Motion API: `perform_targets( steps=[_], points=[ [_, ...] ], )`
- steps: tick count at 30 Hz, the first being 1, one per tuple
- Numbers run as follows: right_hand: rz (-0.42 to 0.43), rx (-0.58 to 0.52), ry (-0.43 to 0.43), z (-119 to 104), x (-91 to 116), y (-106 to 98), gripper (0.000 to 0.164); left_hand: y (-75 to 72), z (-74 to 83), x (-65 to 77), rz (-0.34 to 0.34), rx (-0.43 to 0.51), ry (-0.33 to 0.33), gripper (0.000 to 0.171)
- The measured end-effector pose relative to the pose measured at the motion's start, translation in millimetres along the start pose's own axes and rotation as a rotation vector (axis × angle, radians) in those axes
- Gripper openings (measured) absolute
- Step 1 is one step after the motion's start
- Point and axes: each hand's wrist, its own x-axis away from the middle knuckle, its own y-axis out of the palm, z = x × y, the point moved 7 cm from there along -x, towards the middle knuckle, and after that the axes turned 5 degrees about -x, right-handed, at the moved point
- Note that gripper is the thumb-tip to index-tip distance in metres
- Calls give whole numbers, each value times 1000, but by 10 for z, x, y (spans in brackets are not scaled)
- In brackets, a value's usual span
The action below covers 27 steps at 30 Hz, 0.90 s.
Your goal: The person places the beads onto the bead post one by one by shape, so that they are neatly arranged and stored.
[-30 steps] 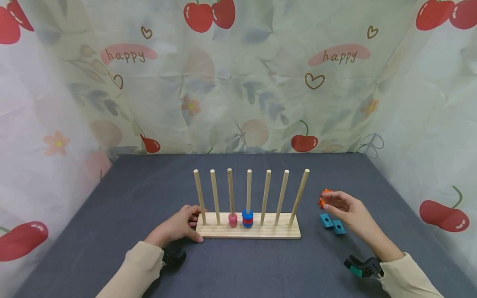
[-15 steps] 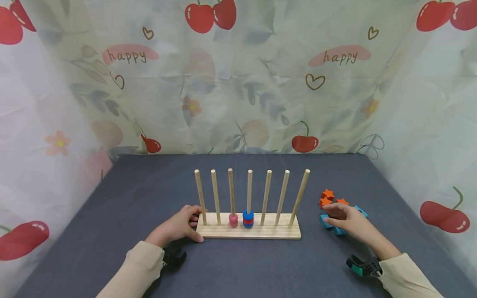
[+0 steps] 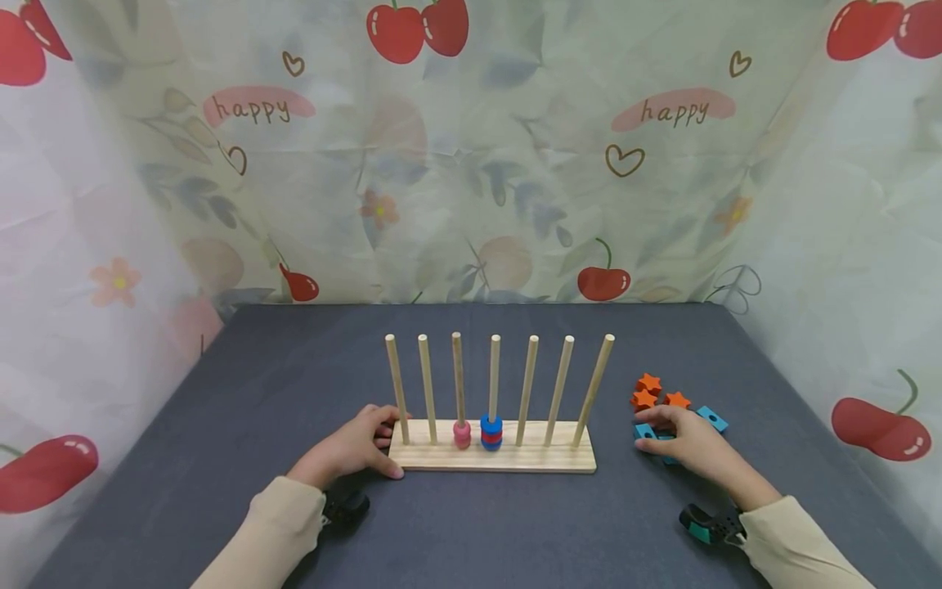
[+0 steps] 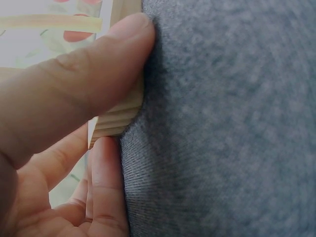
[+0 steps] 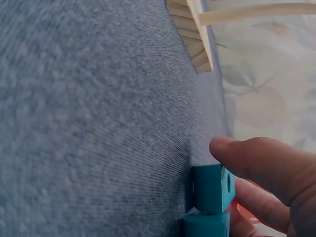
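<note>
My left hand [image 3: 356, 443] grips the left end of a wooden peg stand [image 3: 545, 460]; in the left wrist view the thumb [image 4: 98, 74] lies along its edge, with fingertips against its end face. Pink beads [image 3: 461, 436] sit low on the third peg, and blue and red beads [image 3: 491, 433] on the middle one. Over the teal blocks on the right is my right hand [image 3: 695, 446]. Its thumb and fingers straddle a teal block [image 5: 213, 187] with a hole, the thumb tip right at its edge. A second teal block [image 5: 207, 225] touches the first.
Behind the right hand lie several orange star beads [image 3: 677, 399], and another teal block [image 3: 711, 419] sits beside them. A dark cloth [image 3: 478, 532] covers the table. Patterned curtains [image 3: 471, 164] close in the back and sides. The remaining pegs [image 3: 558, 393] are bare.
My right hand has come from over the orange stars toward me and down to the teal blocks, uncovering the stars. The left hand has kept its grip on the stand.
</note>
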Motion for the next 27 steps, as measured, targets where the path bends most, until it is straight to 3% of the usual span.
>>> perform_targets(
  steps=[8, 17, 27],
  points=[
    [12, 80, 12, -27, -32, 4, 42, -3, -6, -9, 0, -3, -6, 73],
    [39, 52, 0, -61, -31, -7, 34, -8, -21, -24, 4, -11, -23, 73],
    [189, -13, -21, -250, 39, -146, 36, 0, -25, -6, 8, -3, -38, 75]
  ],
)
